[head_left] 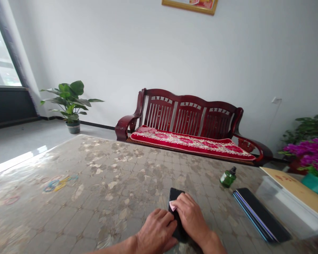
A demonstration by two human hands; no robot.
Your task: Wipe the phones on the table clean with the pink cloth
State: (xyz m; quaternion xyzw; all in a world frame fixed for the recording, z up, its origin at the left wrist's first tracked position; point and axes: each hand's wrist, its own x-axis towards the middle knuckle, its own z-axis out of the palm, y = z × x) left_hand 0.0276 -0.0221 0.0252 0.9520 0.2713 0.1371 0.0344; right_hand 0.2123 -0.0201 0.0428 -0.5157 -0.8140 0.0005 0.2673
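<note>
- Left hand point(159, 227): fingers bent over the left edge of the black phone point(175, 194); I cannot tell whether they grip it.
- Right hand point(191, 215): thumb and fingers pinch a small pink cloth point(172, 206) against the phone.
- The phone lies on the near middle of the table point(116, 204), dark, flat and long, its far end bare, much of the rest covered by the hands.
- Right: a flat stack point(265, 215), black on top with blue and purple edges; beside it, a see-through box point(294, 215) under a tan board point(299, 190), contents too hazy to tell.
- Farther right: a green pump bottle point(228, 178), pale label; a teal pot point(316, 185) holding purple flowers point(314, 151).
- Left: coloured bands point(58, 183).
- Far left: a pot point(73, 127) holding a leafy plant point(70, 97).
- Far middle: a dark red bench point(189, 118).
</note>
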